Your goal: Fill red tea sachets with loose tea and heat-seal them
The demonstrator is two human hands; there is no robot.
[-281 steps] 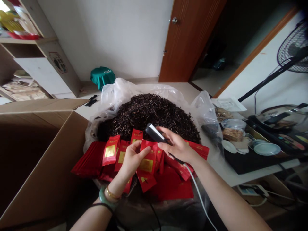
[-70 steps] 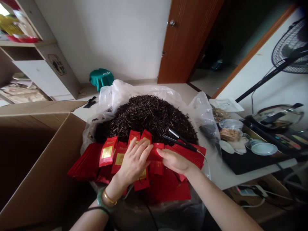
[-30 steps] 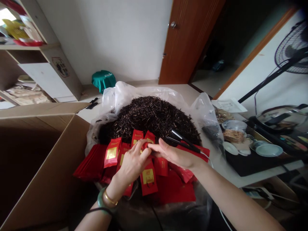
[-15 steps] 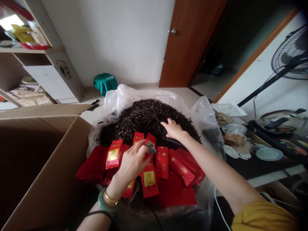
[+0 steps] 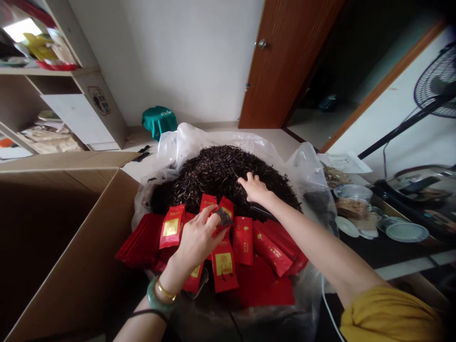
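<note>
My left hand (image 5: 199, 240) is closed around the upper part of a small red tea packet (image 5: 226, 204); its mouth shows a dark grey opening. The fingers cover most of that packet. My right hand (image 5: 254, 189) reaches over the heap of dark, twisted tea leaves (image 5: 217, 166), thumb stretched out and apart from the bent fingers. No leaves can be made out in it, and its fingertips are partly hidden. Below the left hand lie several red packets with gold labels (image 5: 224, 268). Stacks of flat red packets (image 5: 140, 240) sit left and right of these.
A clear plastic bag (image 5: 309, 171) surrounds the tea. At left stands an open cardboard box (image 5: 110, 213). Dishes (image 5: 406, 232) and a lidded pan (image 5: 423, 190) occupy the side table at right, with a standing fan (image 5: 436, 90) behind. A teal-covered bin (image 5: 159, 122) is by the wall.
The whole view has shifted slightly to the right. The packet's mouth looks darker than before, where it was silvery. My right hand stays over the tea with little movement.
</note>
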